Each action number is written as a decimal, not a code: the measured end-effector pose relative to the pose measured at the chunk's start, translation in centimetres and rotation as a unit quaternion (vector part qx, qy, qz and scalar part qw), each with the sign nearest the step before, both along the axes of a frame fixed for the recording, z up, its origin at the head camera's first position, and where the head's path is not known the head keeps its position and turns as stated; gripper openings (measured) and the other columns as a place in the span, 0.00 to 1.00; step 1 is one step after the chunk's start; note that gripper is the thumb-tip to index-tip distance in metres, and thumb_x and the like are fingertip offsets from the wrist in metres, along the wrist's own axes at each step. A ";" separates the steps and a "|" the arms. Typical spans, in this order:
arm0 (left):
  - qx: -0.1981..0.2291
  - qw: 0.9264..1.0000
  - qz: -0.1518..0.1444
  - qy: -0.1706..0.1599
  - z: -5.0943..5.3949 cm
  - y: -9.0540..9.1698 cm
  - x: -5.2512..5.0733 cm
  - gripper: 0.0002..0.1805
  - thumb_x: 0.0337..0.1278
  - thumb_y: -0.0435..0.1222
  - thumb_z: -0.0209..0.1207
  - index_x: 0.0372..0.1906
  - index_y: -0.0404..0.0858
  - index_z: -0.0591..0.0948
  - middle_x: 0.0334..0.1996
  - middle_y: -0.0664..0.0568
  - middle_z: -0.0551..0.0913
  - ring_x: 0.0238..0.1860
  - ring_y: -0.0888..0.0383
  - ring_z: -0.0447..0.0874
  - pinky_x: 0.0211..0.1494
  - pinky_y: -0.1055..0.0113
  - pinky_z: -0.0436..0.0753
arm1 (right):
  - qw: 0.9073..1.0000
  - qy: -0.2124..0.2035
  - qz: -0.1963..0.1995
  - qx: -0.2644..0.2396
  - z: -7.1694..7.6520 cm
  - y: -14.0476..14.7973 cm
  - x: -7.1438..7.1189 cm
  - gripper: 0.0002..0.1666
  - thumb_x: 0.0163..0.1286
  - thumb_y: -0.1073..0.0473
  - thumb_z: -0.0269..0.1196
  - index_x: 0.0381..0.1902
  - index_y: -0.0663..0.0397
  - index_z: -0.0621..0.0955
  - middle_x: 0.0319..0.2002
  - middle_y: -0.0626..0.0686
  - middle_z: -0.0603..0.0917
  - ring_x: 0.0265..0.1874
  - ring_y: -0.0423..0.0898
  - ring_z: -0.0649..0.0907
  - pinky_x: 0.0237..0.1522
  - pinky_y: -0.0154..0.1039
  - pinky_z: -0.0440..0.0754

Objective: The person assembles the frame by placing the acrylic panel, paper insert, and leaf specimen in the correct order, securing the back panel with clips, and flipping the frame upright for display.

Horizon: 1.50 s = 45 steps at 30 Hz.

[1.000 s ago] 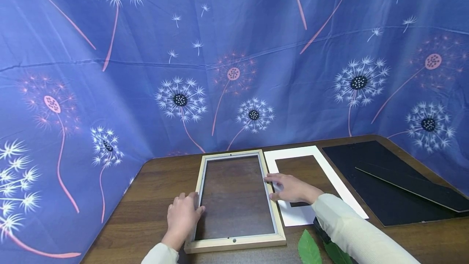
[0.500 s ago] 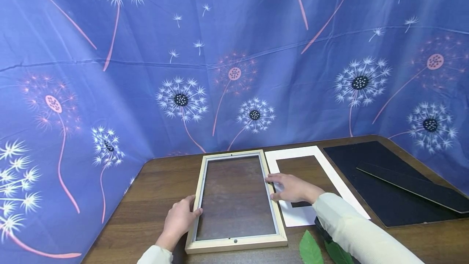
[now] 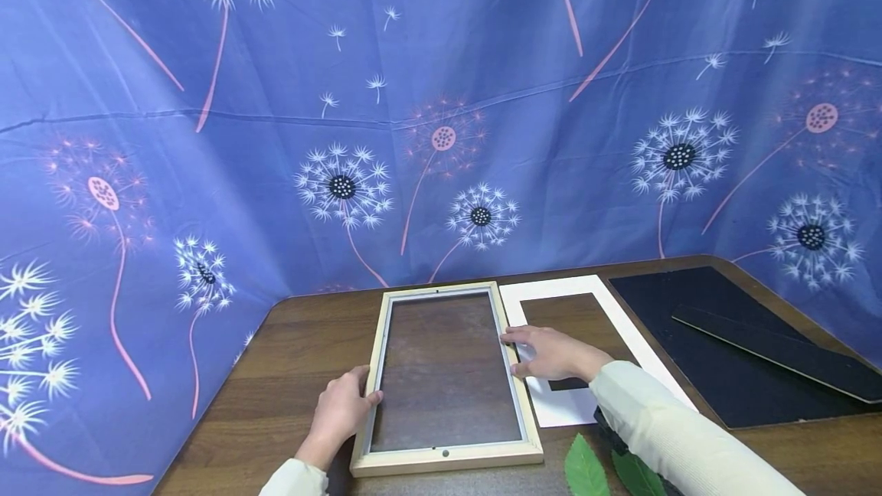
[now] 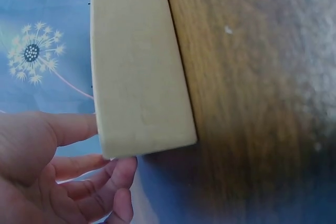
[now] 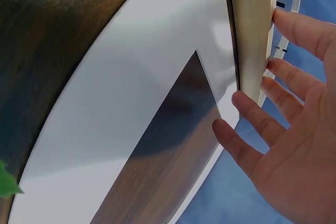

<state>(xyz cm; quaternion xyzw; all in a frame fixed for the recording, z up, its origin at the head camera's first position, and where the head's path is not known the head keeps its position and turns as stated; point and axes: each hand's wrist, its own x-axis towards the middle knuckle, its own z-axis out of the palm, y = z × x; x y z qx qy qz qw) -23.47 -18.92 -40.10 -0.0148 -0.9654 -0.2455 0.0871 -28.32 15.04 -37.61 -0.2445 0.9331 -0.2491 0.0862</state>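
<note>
A pale wooden frame lies flat on the table, with a clear or see-through pane inside it. My left hand is at its left rail, thumb on top and fingers by the outer side; in the left wrist view, the fingers of that hand bend loosely near the frame's end. At the right rail, my right hand touches the wood with its fingertips. The right wrist view shows this hand with spread fingers against the rail.
A white mat with a rectangular cutout lies right of the frame. Farther right, a black board carries a narrow black strip. Green leaves and a dark object, partly under my right sleeve, are near the front. A blue curtain hangs behind.
My left hand has slid a little toward me along the left rail, its fingers now lower and more to the outer side. The right hand keeps its place on the frame.
</note>
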 end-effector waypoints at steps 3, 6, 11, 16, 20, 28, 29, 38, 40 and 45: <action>0.004 1.000 0.006 -0.006 0.0 0.0 -0.1 0.28 0.54 0.35 0.73 0.58 0.27 0.80 0.49 0.30 0.84 0.46 0.30 0.84 0.43 0.39 0.83 | 1.000 -0.006 -0.006 0.002 0.1 0.0 0.1 0.34 0.69 0.55 0.69 0.69 0.60 0.75 0.72 0.65 0.69 0.72 0.70 0.65 0.69 0.69 0.62; 0.003 1.000 0.011 -0.015 0.0 0.0 -0.1 0.28 0.54 0.36 0.72 0.59 0.29 0.80 0.49 0.30 0.84 0.46 0.29 0.84 0.42 0.39 0.82 | 1.000 -0.006 -0.008 0.003 0.0 0.1 0.1 0.34 0.69 0.54 0.69 0.69 0.60 0.75 0.72 0.65 0.69 0.72 0.70 0.65 0.69 0.69 0.63; 0.009 0.999 0.005 -0.035 0.2 0.0 -0.1 0.30 0.56 0.38 0.71 0.60 0.28 0.78 0.49 0.29 0.84 0.45 0.29 0.84 0.42 0.38 0.82 | 1.000 0.002 -0.005 0.005 -0.2 0.1 -0.1 0.34 0.69 0.54 0.69 0.68 0.61 0.76 0.72 0.65 0.70 0.71 0.70 0.65 0.69 0.69 0.63; 0.005 0.999 0.001 -0.049 0.5 0.1 0.0 0.33 0.58 0.39 0.71 0.63 0.25 0.75 0.51 0.28 0.82 0.48 0.29 0.83 0.47 0.36 0.82 | 1.000 0.013 -0.002 0.001 -0.3 0.1 -0.2 0.33 0.68 0.54 0.69 0.67 0.61 0.77 0.71 0.66 0.71 0.71 0.70 0.66 0.69 0.69 0.63; -0.006 0.998 0.007 -0.055 0.7 0.3 0.1 0.33 0.59 0.40 0.70 0.63 0.25 0.75 0.52 0.27 0.81 0.53 0.28 0.80 0.52 0.35 0.80 | 1.000 0.016 -0.003 -0.002 -0.3 0.1 -0.2 0.32 0.68 0.54 0.69 0.66 0.61 0.78 0.70 0.66 0.72 0.70 0.70 0.67 0.69 0.68 0.64; -0.022 0.998 -0.021 -0.047 1.0 0.1 0.1 0.27 0.61 0.37 0.67 0.59 0.25 0.78 0.51 0.28 0.83 0.53 0.30 0.81 0.53 0.36 0.80 | 1.000 0.016 -0.006 -0.002 -0.2 0.1 -0.2 0.31 0.67 0.55 0.70 0.65 0.59 0.79 0.69 0.65 0.73 0.70 0.69 0.68 0.68 0.67 0.65; -0.024 0.998 -0.024 -0.045 1.1 0.0 0.1 0.26 0.61 0.37 0.67 0.59 0.25 0.78 0.51 0.29 0.83 0.53 0.30 0.81 0.53 0.37 0.80 | 1.000 0.017 -0.005 0.000 -0.2 0.1 -0.2 0.31 0.67 0.54 0.70 0.65 0.59 0.79 0.69 0.65 0.73 0.70 0.69 0.68 0.68 0.67 0.65; -0.016 0.997 -0.038 -0.071 1.2 -0.2 -0.1 0.29 0.63 0.36 0.66 0.68 0.31 0.75 0.57 0.28 0.80 0.60 0.27 0.76 0.60 0.33 0.75 | 1.000 0.016 -0.001 -0.003 0.0 0.2 -0.1 0.30 0.67 0.55 0.71 0.65 0.59 0.79 0.68 0.63 0.75 0.69 0.67 0.70 0.67 0.66 0.68; -0.016 0.996 -0.047 -0.076 1.3 -0.3 -0.2 0.28 0.64 0.35 0.66 0.67 0.32 0.76 0.57 0.28 0.80 0.60 0.27 0.76 0.60 0.33 0.74 | 1.000 0.014 -0.001 -0.006 0.0 0.2 0.0 0.31 0.67 0.55 0.71 0.65 0.60 0.79 0.68 0.63 0.75 0.69 0.67 0.70 0.67 0.66 0.68; -0.012 0.994 -0.068 -0.085 1.5 -0.7 -0.2 0.27 0.66 0.34 0.63 0.68 0.32 0.76 0.52 0.32 0.84 0.57 0.32 0.80 0.59 0.35 0.76 | 1.000 0.012 -0.003 -0.005 0.0 0.3 0.0 0.30 0.67 0.55 0.70 0.65 0.60 0.79 0.68 0.63 0.75 0.69 0.67 0.71 0.67 0.65 0.69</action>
